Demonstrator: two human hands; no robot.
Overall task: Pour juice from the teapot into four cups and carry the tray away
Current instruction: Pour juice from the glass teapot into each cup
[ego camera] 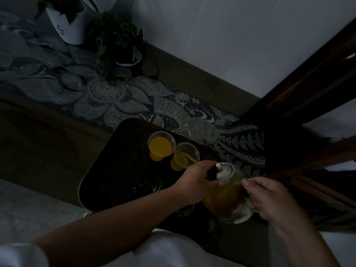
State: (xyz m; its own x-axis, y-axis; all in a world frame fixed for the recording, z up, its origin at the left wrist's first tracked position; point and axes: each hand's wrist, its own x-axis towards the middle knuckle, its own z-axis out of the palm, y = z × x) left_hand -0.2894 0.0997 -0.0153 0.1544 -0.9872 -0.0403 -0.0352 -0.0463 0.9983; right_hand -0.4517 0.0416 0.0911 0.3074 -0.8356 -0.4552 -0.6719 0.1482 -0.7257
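Observation:
A glass teapot [225, 199] of orange juice is tilted to the left over a dark tray [107, 170]. My right hand [269, 199] grips its handle. My left hand [194, 182] presses on the metal lid [225, 171]. A thin stream of juice runs from the spout into a clear cup [185, 156] that holds a little juice. Beside it, further left, a second clear cup [161, 146] is about half full of juice. An empty glass cup [148, 186] stands dimly on the tray near my left forearm. Another cup [185, 210] peeks out below my left wrist.
The room is dim. The tray rests on a dark wooden table with a patterned blue-grey runner [134, 101]. Two potted plants [115, 39] stand at the back left by a white wall. Dark wooden furniture [308, 93] rises at the right.

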